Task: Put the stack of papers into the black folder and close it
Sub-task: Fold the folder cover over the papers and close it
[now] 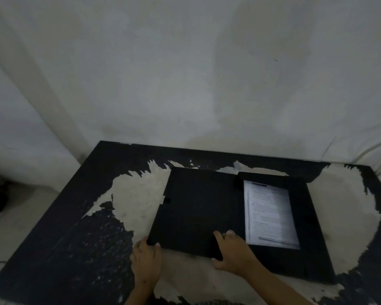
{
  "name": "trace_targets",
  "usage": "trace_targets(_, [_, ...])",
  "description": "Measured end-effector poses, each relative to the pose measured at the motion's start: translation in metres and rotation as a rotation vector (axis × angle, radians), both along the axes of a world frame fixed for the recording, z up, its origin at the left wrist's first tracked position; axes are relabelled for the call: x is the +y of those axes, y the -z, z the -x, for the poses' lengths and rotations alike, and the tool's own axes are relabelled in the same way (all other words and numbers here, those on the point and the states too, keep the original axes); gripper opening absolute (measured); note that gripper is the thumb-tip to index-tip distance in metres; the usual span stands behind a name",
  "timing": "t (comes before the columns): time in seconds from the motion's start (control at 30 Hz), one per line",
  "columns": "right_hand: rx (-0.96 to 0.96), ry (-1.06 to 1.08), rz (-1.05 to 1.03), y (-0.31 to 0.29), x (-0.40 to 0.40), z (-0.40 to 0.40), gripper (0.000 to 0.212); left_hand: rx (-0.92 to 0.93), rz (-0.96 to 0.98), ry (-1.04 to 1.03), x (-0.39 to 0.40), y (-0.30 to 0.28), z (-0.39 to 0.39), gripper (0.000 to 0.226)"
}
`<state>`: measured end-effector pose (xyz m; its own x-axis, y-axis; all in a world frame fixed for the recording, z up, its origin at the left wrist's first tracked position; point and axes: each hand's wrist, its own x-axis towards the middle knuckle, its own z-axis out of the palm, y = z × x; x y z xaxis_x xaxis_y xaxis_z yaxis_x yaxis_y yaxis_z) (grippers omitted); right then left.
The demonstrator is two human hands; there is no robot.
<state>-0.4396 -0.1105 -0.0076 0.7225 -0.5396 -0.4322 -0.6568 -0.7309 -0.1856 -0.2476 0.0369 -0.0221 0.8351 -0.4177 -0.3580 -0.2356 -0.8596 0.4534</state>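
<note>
black folder [198,208] lies open on the table [59,227], long axis running away from the person; stack of papers [271,214] already sits in the right half, printed side up, edges roughly parallel to the folder sides, so by my read only the close is left. Key relation: the left cover is the free panel, the fold line runs front-to-back just left of the papers, so the cover has to swing rightward over them. Both hands are at the near edge of that left cover, papers lie ahead and to the right of them. left hand [146,258] pinches the near-left corner, fingertips curled over the edge, thumb hidden beneath. right hand [231,252] is at the near edge close to the fold, fingers spread on top, thumb down at the front edge; can't tell if it's gripping or just pressing. Right hand is nearer the papers, left has the better lever for the flip. Hard to read: scene is dim, black folder on black peeling tabletop, so the folder's right and far edges blur out; flaps at the top of the pocket and a small tab on the left edge are vague; paper count can't be judged
</note>
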Motion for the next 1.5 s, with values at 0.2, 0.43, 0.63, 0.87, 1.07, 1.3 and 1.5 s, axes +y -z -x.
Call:
trace_targets(0.2, [-0.15, 0.093, 0.015, 0.004, 0.01, 0.007, 0.066, 0.156, 0.342, 0.019, -0.014, -0.03, -0.013, 0.04])
trace_targets(0.43, [-0.34, 0.289, -0.048, -0.007, 0.025, 0.003, 0.059, 0.284, 0.762, 0.087, -0.029, -0.072, -0.006, 0.017])
trace_targets(0.63, [-0.974, 0.778, -0.222, -0.067, 0.023, -0.007, 0.029, 0.526, 0.961, 0.301, -0.05, -0.102, 0.015, 0.054])
trace_targets(0.87, [-1.384, 0.91, -0.38, -0.159, -0.023, 0.006, 0.023, 0.525, 0.929, 0.596, -0.088, -0.111, 0.056, 0.036])
trace_targets(1.07, [-1.14, 0.942, -0.409, -0.174, -0.067, 0.043, 0.06, 0.525, 0.703, 0.939, -0.118, -0.096, 0.112, 0.032])
trace_targets(1.3, [-0.853, 0.977, -0.136, -0.13, -0.116, 0.119, 0.061, 0.147, 0.362, 1.144, -0.141, -0.05, 0.141, 0.046])
trace_targets(1.5, [-0.687, 1.013, -0.084, -0.076, -0.128, 0.162, 0.053, -0.032, -0.054, 1.071, -0.158, -0.014, 0.155, 0.056])
